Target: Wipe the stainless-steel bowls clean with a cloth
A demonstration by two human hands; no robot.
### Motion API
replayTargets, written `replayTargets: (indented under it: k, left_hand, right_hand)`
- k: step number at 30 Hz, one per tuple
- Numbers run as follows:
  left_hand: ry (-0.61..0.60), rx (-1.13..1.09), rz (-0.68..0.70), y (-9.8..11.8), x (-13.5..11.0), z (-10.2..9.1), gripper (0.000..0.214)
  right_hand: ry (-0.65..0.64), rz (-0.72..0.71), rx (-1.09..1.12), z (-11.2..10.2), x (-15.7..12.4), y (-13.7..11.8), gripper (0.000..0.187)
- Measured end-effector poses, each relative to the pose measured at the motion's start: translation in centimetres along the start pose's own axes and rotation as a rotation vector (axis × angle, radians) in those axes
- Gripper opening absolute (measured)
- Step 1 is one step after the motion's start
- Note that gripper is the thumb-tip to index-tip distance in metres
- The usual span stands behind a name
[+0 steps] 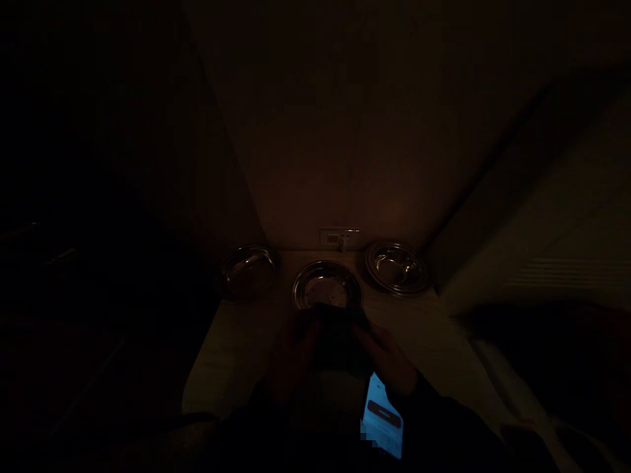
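The scene is very dark. My left hand (296, 348) and my right hand (387, 355) are closed on the two sides of a dark, flat, roughly rectangular thing (342, 338); its kind does not show. It hangs in front of a round metal dish (325, 282) on the table and hides the dish's near rim. Small dark bits seem to lie in this dish. Below my right wrist is a phone (382, 420) with a lit blue screen, partly covered by my hand and sleeve.
On the wooden table (419, 341), one metal dish (249, 266) stands at the back left and stacked metal dishes (397, 268) at the back right. Behind them, a wall socket (339, 237) with a plug sits low on the wall. A pale panel (557, 249) rises on the right.
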State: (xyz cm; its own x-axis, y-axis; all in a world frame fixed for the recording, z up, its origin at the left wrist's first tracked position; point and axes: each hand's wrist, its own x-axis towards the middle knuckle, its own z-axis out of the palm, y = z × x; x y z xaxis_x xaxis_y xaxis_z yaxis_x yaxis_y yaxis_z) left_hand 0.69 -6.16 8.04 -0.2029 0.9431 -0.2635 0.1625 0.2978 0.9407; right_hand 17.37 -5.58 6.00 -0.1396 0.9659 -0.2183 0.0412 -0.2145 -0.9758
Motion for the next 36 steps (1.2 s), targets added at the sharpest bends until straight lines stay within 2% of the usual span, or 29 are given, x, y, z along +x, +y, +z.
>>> replayTargets:
  k: [2,3,4,5,7,8,9,11,13,15,16,18,20,21,23,25,27,29,32,34,36]
  left_hand:
    - [0.204,0.122,0.070,-0.5,-0.8,0.3,0.033]
    - [0.260,0.193,0.149,-0.9,-1.2,0.6,0.033]
    - [0.176,0.235,0.236,-1.4,-1.6,0.9,0.032]
    - [0.043,0.249,0.309,-2.0,-1.9,1.2,0.035]
    - [-0.173,0.264,0.353,-3.1,-2.1,1.6,0.062]
    - [-0.215,0.252,0.323,-3.5,-2.0,1.6,0.070]
    - [-0.218,0.220,0.273,-3.8,-1.8,1.4,0.070]
    - [-0.202,0.114,0.120,-4.0,-1.1,0.4,0.057]
    - [-0.236,0.023,-0.021,-3.6,-0.3,-1.0,0.056]
    - [-0.382,-0.042,-0.051,-2.8,0.3,-2.4,0.059]
    - [-0.433,-0.067,-0.033,-2.3,0.5,-2.9,0.058]
    - [-0.519,-0.095,0.008,-1.4,0.9,-3.4,0.053]
    - [-0.514,-0.087,0.037,-0.8,1.4,-3.5,0.049]
    - [-0.455,-0.083,0.042,-0.6,1.7,-3.4,0.049]
    - [-0.289,-0.131,0.019,-0.7,2.3,-3.1,0.047]
    - [-0.180,-0.233,-0.036,-1.1,2.6,-2.8,0.044]
    - [-0.201,-0.287,-0.068,-1.6,2.7,-2.5,0.044]
    - [-0.281,-0.270,-0.064,-2.0,2.4,-2.3,0.042]
    - [-0.354,-0.213,-0.038,-2.6,1.8,-2.1,0.037]
    - [-0.360,-0.174,-0.031,-3.0,1.5,-2.0,0.035]
    - [-0.369,-0.148,-0.035,-3.3,1.3,-2.1,0.034]
  right_hand:
    - [0.078,-0.001,0.011,0.2,0.3,-0.1,0.064]
    - [0.122,0.001,0.024,0.3,0.3,-0.2,0.063]
    - [0.156,0.008,0.042,0.5,0.3,-0.1,0.062]
    - [0.173,0.014,0.064,0.8,0.3,-0.1,0.060]
    - [0.156,0.017,0.123,1.1,0.0,0.2,0.056]
    - [0.127,0.020,0.155,1.2,-0.2,0.3,0.055]
    - [0.090,0.021,0.180,1.1,-0.3,0.3,0.054]
    - [0.058,-0.016,0.155,0.5,-0.4,0.1,0.052]
    - [0.106,-0.108,0.007,-0.5,-0.2,-0.6,0.051]
    - [0.151,-0.222,-0.164,-1.6,0.4,-1.6,0.057]
    - [0.116,-0.262,-0.216,-1.9,0.8,-2.1,0.063]
    - [-0.068,-0.269,-0.279,-2.3,1.5,-2.9,0.065]
    - [-0.269,-0.208,-0.301,-2.3,2.1,-3.3,0.050]
    - [-0.311,-0.175,-0.300,-2.3,2.4,-3.3,0.042]
    - [-0.294,-0.132,-0.280,-2.2,2.6,-3.1,0.032]
    - [-0.299,-0.108,-0.254,-2.4,2.4,-2.6,0.028]
    - [-0.418,-0.081,-0.222,-2.5,2.0,-2.1,0.031]
    - [-0.528,-0.072,-0.179,-2.6,1.4,-1.6,0.046]
    - [-0.582,-0.083,-0.160,-2.2,0.5,-0.7,0.064]
    - [-0.612,-0.079,-0.162,-1.7,0.1,0.1,0.068]
    - [-0.585,-0.066,-0.183,-1.1,0.0,0.7,0.065]
